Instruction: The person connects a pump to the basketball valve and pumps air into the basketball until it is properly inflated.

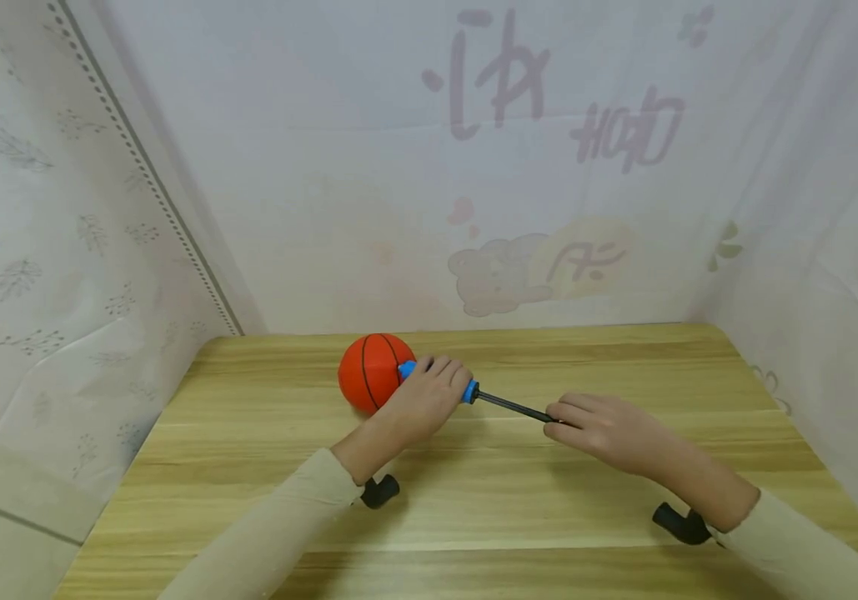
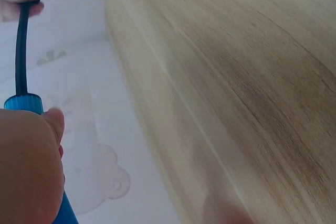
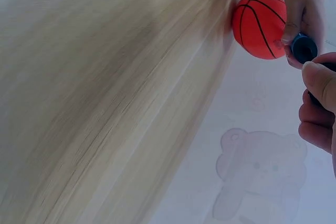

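Observation:
A hand air pump with a blue barrel slants over the table, its thin black rod drawn well out. My left hand grips the barrel, fingers wrapped around it. At the far end of the rod, my right hand holds the black handle between thumb and fingers; most of that handle is hidden. An orange-red ball with black basketball lines sits at the barrel's other end, just left of my left hand. In the head view the barrel's blue tip overlaps the ball's right side.
The wooden table stretches under both arms, with a pale printed cloth behind its back edge and at the sides. A black wrist-camera piece hangs under the left wrist, and another black piece under the right.

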The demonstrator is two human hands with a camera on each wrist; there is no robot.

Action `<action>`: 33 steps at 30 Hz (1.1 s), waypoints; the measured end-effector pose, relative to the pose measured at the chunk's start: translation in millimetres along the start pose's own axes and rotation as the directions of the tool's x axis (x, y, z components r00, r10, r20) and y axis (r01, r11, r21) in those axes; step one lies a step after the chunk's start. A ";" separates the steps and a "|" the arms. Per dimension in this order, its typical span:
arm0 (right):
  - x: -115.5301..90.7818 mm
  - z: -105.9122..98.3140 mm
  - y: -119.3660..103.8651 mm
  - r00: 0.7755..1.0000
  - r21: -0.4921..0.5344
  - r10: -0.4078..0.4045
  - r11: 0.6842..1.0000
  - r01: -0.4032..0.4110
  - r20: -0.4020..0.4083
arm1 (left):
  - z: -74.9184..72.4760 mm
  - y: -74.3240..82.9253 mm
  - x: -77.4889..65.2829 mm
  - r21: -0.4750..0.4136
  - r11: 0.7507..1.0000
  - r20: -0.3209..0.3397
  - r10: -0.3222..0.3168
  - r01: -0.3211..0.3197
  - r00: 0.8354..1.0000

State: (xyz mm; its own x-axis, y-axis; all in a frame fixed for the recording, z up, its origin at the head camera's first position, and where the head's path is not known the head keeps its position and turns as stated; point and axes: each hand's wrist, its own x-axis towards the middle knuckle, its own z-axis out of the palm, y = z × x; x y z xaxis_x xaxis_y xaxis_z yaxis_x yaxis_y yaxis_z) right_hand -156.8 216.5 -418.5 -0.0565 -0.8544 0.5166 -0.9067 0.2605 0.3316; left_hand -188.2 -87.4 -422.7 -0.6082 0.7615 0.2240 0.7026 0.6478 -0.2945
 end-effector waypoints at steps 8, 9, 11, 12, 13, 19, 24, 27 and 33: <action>21.3 22.4 4.8 1.000 -0.006 0.004 1.000 -0.003 0.031 | 1.0 3.6 1.4 0.051 0.999 -0.004 -0.012 0.012 1.000; 23.7 25.2 5.3 0.999 -0.007 0.008 1.000 -0.007 0.038 | 1.3 4.2 1.7 0.055 0.998 -0.004 -0.013 0.013 1.000; 28.8 30.3 6.2 0.999 -0.010 0.016 1.000 -0.016 0.045 | 2.0 5.6 2.7 0.057 0.998 -0.006 -0.014 0.015 1.000; 31.4 32.9 6.7 0.999 -0.017 0.018 1.000 -0.017 0.045 | 2.4 6.3 3.1 0.060 0.998 -0.005 -0.013 0.014 1.000; 34.0 35.4 7.0 0.999 -0.023 0.020 1.000 -0.019 0.049 | 2.7 7.2 3.5 0.061 0.998 -0.005 -0.013 0.013 1.000; 44.7 47.5 10.0 0.998 -0.027 0.020 0.999 -0.019 0.052 | 2.7 10.7 5.1 0.089 0.996 0.014 -0.011 0.009 1.000; 45.1 47.4 9.9 0.999 -0.004 0.020 1.000 -0.020 0.033 | -0.3 7.7 4.3 0.044 0.999 0.032 0.003 -0.004 0.999; 43.4 44.4 8.4 1.000 0.013 0.022 1.000 -0.022 0.013 | 0.7 6.5 4.9 0.034 0.999 0.030 0.018 -0.019 0.999; 29.5 30.6 4.9 1.000 0.027 0.017 0.999 -0.017 -0.012 | 2.2 3.8 2.8 0.011 1.000 0.026 0.008 -0.008 1.000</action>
State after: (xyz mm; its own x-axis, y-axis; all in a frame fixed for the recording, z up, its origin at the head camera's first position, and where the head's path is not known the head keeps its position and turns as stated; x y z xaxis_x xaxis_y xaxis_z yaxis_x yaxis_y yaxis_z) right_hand -175.6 178.8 -425.7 -0.0668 -0.8443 0.5317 -0.9168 0.2622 0.3012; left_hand -188.0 -82.8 -425.3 -0.6122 0.7657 0.1974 0.7035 0.6414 -0.3062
